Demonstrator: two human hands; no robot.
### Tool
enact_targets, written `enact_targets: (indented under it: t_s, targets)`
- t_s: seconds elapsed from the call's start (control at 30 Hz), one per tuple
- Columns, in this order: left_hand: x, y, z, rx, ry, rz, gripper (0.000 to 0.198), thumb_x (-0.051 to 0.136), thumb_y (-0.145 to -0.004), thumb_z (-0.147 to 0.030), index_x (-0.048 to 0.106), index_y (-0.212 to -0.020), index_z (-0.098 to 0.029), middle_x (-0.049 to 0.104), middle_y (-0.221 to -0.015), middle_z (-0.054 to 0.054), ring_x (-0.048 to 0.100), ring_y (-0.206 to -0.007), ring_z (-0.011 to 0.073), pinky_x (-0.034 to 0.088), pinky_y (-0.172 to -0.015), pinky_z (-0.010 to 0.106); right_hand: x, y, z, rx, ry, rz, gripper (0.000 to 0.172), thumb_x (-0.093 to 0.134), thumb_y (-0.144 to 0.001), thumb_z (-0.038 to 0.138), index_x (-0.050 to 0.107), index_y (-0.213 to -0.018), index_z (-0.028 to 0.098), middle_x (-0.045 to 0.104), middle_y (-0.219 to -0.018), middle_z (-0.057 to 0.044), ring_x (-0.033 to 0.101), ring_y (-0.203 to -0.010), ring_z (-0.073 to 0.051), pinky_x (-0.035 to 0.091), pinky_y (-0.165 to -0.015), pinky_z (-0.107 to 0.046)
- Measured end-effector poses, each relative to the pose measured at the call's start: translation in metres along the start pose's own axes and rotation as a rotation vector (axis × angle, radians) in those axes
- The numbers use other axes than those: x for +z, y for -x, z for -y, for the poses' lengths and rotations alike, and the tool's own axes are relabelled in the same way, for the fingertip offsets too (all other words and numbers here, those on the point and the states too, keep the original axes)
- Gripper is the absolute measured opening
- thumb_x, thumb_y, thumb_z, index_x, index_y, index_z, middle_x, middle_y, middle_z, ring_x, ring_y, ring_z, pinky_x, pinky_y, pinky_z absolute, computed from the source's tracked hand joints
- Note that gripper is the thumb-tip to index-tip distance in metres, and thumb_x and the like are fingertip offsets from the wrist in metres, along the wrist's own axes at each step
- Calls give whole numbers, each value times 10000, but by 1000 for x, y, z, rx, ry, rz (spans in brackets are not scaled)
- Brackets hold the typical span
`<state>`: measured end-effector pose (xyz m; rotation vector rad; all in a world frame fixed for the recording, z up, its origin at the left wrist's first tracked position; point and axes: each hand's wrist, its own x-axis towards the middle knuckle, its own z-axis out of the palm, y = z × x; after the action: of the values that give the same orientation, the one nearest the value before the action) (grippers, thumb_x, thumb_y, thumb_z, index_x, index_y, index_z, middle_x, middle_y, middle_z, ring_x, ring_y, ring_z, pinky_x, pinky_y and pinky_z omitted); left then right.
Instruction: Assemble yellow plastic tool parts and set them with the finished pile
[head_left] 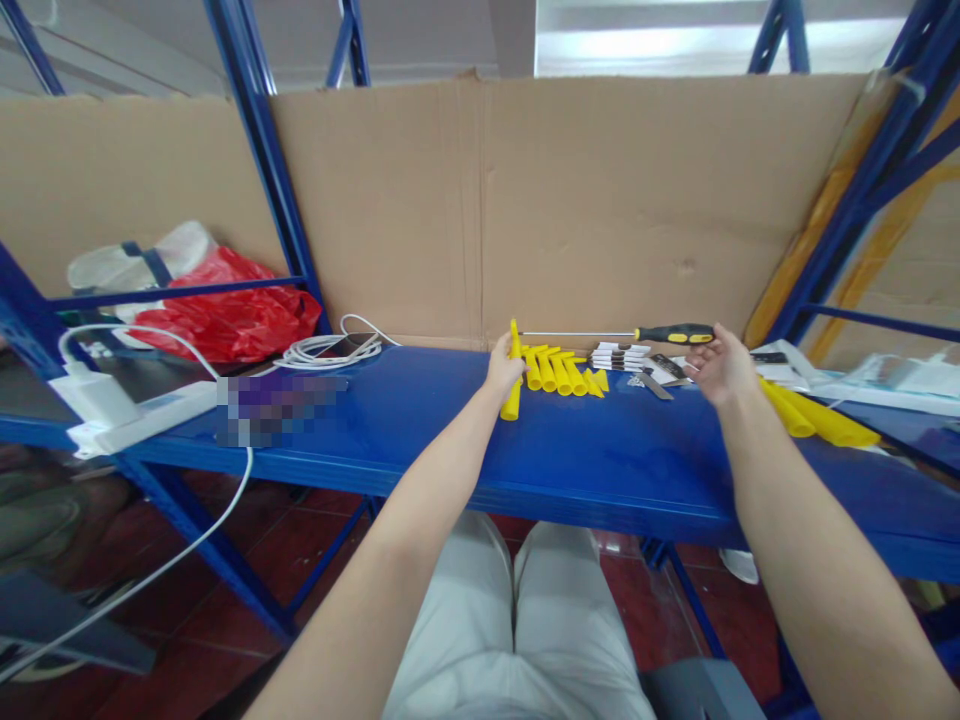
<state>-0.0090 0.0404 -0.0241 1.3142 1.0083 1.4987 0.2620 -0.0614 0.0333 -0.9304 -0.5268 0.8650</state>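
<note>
Currently left hand (505, 369) pinching yellow piece (511, 404), right hand (724, 368) pinching screwdriver (670, 334); far left, red bag (225, 308), contents hidden.

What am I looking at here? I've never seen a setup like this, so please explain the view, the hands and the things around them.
There's no machine: this single picture comes from a head-worn camera looking forward and down at two bare hands. The left hand holds a yellow tube; the right hand holds a screwdriver near its handle's end. Between them, a row of similar yellow pieces lies on the blue shelf. Further left are a coiled white cable and a power strip.
</note>
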Motion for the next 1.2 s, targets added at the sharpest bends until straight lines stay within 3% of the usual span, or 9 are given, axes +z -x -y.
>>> enact_targets:
  t_s: [0.17,0.3,0.43,0.63,0.77,1.03,1.2]
  targets:
    - [2,-6,7,58,4,-3,817,668,-604,62,565,-1342,-273,620,-1347,71,604,-1204,269,581,-893,349,-4,-3,0,14,-58,65,385,418,-995,296,277,-644,221,207,-438,68,225,-404,-94,242,-387,-199]
    - [2,-8,9,64,8,10,828,668,-592,69,565,-1336,-277,613,-1358,65,583,-1236,273,566,-925,365,-6,-7,-1,1,-78,65,367,473,-990,369,370,-670,222,321,-456,61,301,-406,-89,282,-382,-191]
    - [1,-7,8,59,7,2,816,676,-589,65,568,-1332,-255,602,-1370,83,593,-1221,284,590,-867,345,-8,-13,-4,-45,-85,88,312,594,-937,309,454,-675,216,485,-527,31,418,-449,-92,357,-401,-196]
    - [1,-6,7,26,-8,-12,812,692,-607,26,546,-1353,-260,619,-1335,92,667,-1080,276,616,-724,314,-5,-9,-4,-35,-60,98,312,486,-991,298,447,-697,202,448,-507,42,363,-439,-82,337,-419,-188]
    - [1,-4,5,47,-11,-14,816,687,-593,55,560,-1338,-253,616,-1342,96,645,-1135,284,611,-780,327,-2,-2,0,1,-36,25,329,435,-994,274,405,-675,203,461,-532,28,399,-466,-91,367,-453,-204]
    - [3,0,0,14,-20,-9,853,631,-594,108,529,-1367,-238,600,-1375,102,659,-1110,286,617,-747,323,-4,-3,-1,11,-95,72,345,464,-954,269,337,-637,220,244,-435,70,265,-375,-90,261,-366,-196]
    - [2,-1,2,15,-30,-3,830,670,-623,71,525,-1367,-268,607,-1364,85,666,-1078,257,607,-703,275,-12,-18,-3,16,-136,115,341,579,-916,331,401,-643,232,452,-472,43,410,-401,-101,361,-360,-210]
